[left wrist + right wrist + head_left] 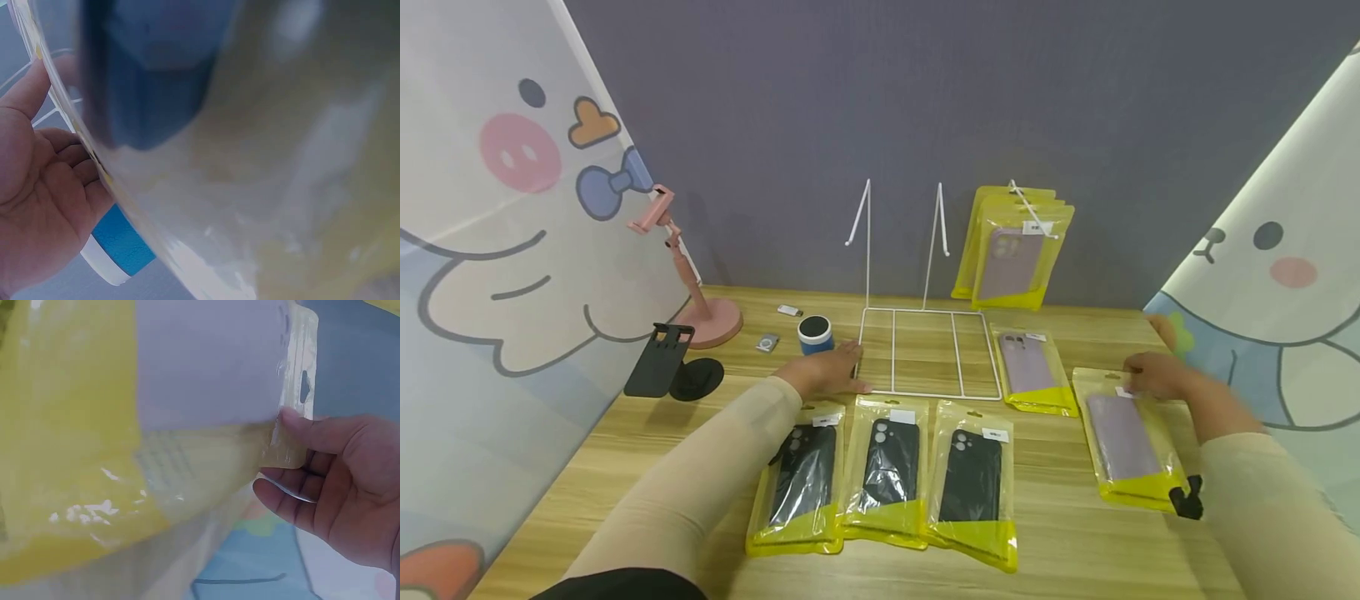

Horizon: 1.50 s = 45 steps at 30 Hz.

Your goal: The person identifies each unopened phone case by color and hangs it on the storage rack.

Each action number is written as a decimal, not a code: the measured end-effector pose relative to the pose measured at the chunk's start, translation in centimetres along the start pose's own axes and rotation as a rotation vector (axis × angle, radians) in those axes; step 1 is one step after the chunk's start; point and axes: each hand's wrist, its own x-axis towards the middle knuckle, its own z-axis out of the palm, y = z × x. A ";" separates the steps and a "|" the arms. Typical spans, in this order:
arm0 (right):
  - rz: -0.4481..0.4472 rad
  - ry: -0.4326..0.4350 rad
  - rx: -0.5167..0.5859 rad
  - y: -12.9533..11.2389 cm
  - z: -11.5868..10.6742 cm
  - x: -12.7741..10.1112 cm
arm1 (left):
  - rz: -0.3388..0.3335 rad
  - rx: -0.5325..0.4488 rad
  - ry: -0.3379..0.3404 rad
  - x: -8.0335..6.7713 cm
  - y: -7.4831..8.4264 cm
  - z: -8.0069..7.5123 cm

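My right hand [1159, 375] pinches the top corner of a clear-and-yellow bagged phone case [1123, 437], lilac inside. In the right wrist view, the thumb lies on the front of the bag's header [290, 437] beside its hang hole. My left hand [827, 371] rests at the left front corner of a white wire display rack [893, 358], thumb and fingers spread apart; the left wrist view shows its palm, fingertips partly hidden. Below it lie three bagged black phone cases [805, 475]. Another bagged lilac case [1030, 367] lies just right of the rack.
Several bagged lilac cases [1011, 258] hang on the rack's right hook. At left stand a pink phone stand [688, 275], a black phone stand [662, 367] and a blue-and-white jar [816, 335]. A small USB stick [789, 310] and a small grey gadget [767, 342] lie nearby.
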 end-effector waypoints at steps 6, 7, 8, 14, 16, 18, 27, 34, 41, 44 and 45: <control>0.006 0.087 0.057 -1.4 -2.9 -0.5 | -0.008 0.031 0.011 0.3 -0.1 0.0; 0.012 0.088 0.055 -1.9 -3.5 -0.6 | -0.005 0.036 0.011 0.3 -0.1 0.0; 0.025 0.083 0.040 -2.5 -4.1 -0.8 | -0.003 0.038 0.012 0.3 -0.1 0.0; 0.014 0.137 -0.078 -6.6 -7.2 -2.0 | -0.007 0.015 0.004 0.2 -0.1 -0.1; 0.007 0.153 -0.088 -7.9 -8.0 -2.4 | -0.010 0.007 0.001 0.1 -0.1 -0.1; 0.005 0.155 -0.091 -9.2 -8.7 -2.7 | -0.012 0.004 0.001 0.1 -0.1 0.0; -0.038 0.308 -0.102 -13.8 -10.7 -3.4 | -0.004 -0.003 0.015 0.1 -0.3 0.3; -0.090 0.431 0.041 -16.6 -11.6 -3.1 | -0.007 -0.015 0.008 0.1 -0.3 0.4; -0.133 0.506 0.044 -18.7 -12.1 -2.1 | -0.007 0.009 0.000 0.0 0.0 0.1; -0.133 0.510 0.039 -18.9 -12.2 -1.3 | -0.010 0.006 -0.005 0.0 0.1 0.1; -0.130 0.507 0.040 -19.0 -12.2 -1.0 | -0.009 0.002 -0.006 -0.1 0.2 0.0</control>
